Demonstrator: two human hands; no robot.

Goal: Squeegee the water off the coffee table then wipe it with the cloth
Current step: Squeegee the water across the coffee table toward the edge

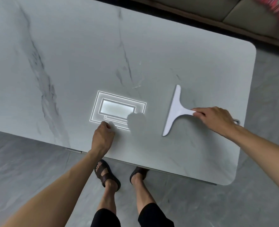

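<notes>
On the right half of the coffee table (151, 54), a white T-shaped squeegee (174, 110) lies flat, blade edge running near-to-far, handle pointing right toward the table's end. Right hand (215, 119) closed over the handle, fingertips (196, 112) pinching its stem; palm hides the handle's end (a small grey loop pokes out past the wrist, at the table's edge). Left hand (102, 136) rests on the tabletop near the front edge, fingers curled under, loosely fisted, gripping nothing that shows. Just beyond it, a bright reflection (117, 109) of a rectangular ceiling light, partly blocked by a round shadow. Tabletop pale marble with grey veining, rounded corners. Faint streaks (137, 86) beyond the reflection; whether water, cannot tell. Below the edge: sandalled feet (107, 174) on grey floor (258, 202). Sofa (250, 15) at far right.
</notes>
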